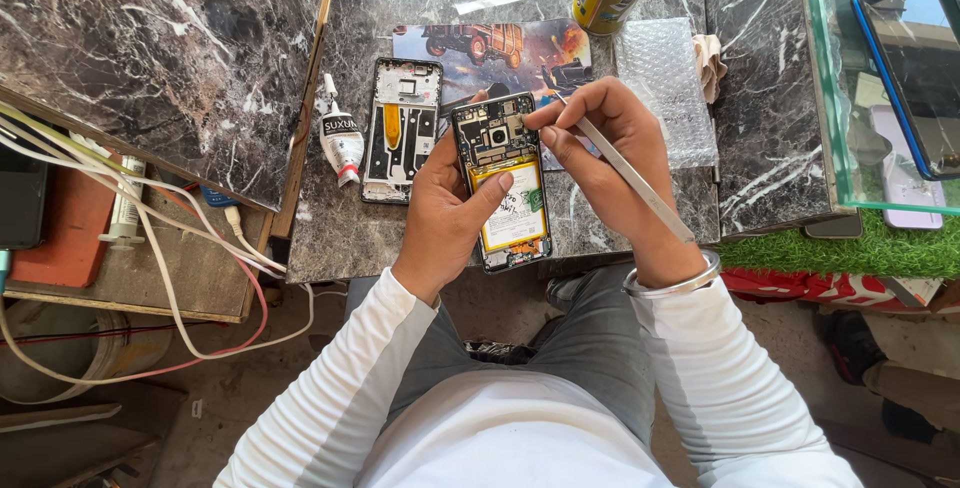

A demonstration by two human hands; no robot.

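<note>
The left hand (450, 210) grips the light, breakable open phone (502, 180) by its sides; the right hand (600, 143) pinches tweezers (632, 180).

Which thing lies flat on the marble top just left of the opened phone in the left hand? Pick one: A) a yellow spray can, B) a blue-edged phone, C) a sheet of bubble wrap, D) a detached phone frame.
D: a detached phone frame lies between the glue tube and the opened phone held in the left hand.
</note>
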